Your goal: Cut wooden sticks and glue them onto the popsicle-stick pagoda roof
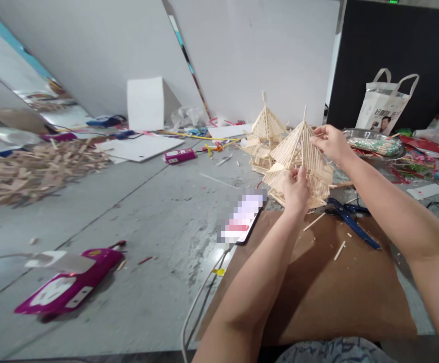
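Above the brown board (318,297), both hands grip the stick tower (298,151), upright: left hand (295,190) pinching its lower tier, right hand (331,143) higher, closed near the spire.

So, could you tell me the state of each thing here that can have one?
Left hand: fingers pinching the near model low down.
Right hand: fingers gripping the near model's roof.
Near model: held upright.
Far model: upright, untouched.
Phone: lying flat, screen lit.
Blue pliers: lying on the brown board.
Bag: standing upright.
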`<state>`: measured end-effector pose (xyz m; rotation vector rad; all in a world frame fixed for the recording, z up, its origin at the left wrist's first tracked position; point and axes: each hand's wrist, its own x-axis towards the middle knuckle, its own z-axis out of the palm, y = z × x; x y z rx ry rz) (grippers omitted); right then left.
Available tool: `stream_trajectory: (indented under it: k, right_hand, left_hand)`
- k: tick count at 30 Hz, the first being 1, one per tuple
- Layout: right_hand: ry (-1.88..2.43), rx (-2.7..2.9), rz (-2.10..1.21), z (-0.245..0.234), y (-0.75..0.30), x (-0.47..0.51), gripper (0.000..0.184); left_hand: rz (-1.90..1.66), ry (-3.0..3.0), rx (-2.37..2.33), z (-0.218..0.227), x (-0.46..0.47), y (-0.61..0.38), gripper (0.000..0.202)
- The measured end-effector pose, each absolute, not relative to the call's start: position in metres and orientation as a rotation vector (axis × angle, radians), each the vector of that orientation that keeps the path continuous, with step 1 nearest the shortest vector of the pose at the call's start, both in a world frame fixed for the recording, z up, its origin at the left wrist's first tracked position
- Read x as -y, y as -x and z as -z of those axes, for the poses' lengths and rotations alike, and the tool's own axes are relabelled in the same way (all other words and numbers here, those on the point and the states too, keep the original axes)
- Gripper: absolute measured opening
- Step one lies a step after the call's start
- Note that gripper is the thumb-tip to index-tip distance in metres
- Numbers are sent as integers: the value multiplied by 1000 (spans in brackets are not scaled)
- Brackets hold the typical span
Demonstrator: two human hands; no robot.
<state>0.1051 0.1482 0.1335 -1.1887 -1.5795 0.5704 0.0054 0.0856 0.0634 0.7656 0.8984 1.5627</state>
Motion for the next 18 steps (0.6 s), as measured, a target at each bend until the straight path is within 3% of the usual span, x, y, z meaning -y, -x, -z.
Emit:
stream_trajectory:
  k: [18]
  right_hand:
    - [1084, 1422, -779, -127, -90, -160, 40]
  left_hand:
    - [-1537, -769, -754, -68, -91, -4, 20]
